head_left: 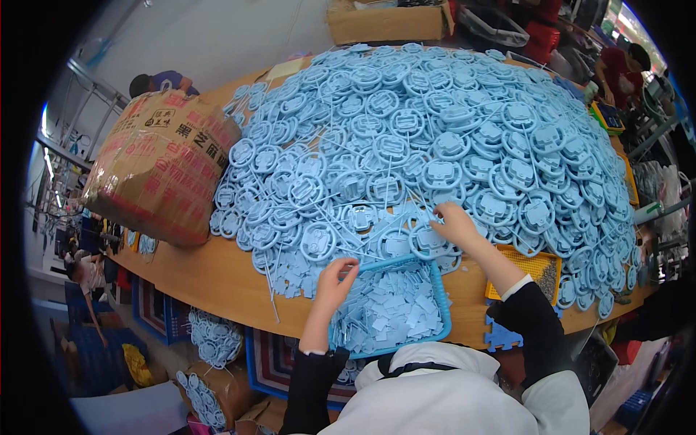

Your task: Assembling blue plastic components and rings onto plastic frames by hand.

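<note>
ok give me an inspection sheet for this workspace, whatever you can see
surface: wooden table, mostly buried under parts
job's things: big heap of light blue round moulded plastic parts with thin sprue sticks; blue basket at the near edge, holding small flat blue pieces
clutter: taped cardboard box on the left; yellow tray on the right; blue puzzle-edged foam piece
grips: left hand at the basket rim, pinching something small; right hand resting on a round part at the heap's edge
cables: nothing seen
surroundings: more blue parts and boxes on the floor; other people at the far edges
</note>
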{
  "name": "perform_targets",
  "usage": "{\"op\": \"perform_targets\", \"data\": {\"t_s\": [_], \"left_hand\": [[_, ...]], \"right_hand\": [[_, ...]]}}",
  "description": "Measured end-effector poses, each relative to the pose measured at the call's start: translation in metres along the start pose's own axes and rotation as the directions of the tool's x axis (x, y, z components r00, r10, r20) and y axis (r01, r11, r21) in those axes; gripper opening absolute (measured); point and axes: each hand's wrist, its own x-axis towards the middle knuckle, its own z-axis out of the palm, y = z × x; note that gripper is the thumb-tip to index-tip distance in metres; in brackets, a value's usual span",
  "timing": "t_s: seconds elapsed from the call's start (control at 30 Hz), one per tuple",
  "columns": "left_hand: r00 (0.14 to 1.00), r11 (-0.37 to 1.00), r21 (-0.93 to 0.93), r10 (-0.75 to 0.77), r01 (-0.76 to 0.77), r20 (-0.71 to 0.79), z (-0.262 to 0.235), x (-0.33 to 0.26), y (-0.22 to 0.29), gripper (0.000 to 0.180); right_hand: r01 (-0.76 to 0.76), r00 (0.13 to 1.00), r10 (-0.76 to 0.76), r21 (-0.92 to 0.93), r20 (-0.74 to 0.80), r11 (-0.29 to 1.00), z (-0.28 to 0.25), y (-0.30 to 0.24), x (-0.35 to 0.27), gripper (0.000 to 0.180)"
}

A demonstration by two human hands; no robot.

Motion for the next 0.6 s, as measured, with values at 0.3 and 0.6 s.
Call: {"op": "perform_targets", "data": {"t_s": [0.3,0.6], "left_hand": [[0.883,0.835,0.537,0.337,-0.120,-0.327,0.000,0.127,-0.056,0.046],[0.985,0.760,0.649,0.091,0.028,-0.149,-0.005,0.198,-0.040,0.060]], "right_hand": [[0.046,0.998,-0.054,0.244,0.025,0.969,-0.027,-0.019,-0.066,0.028],[-0.223,0.947,0.290,0.369,-0.139,0.903,-0.071,0.021,-0.154,0.024]]}}
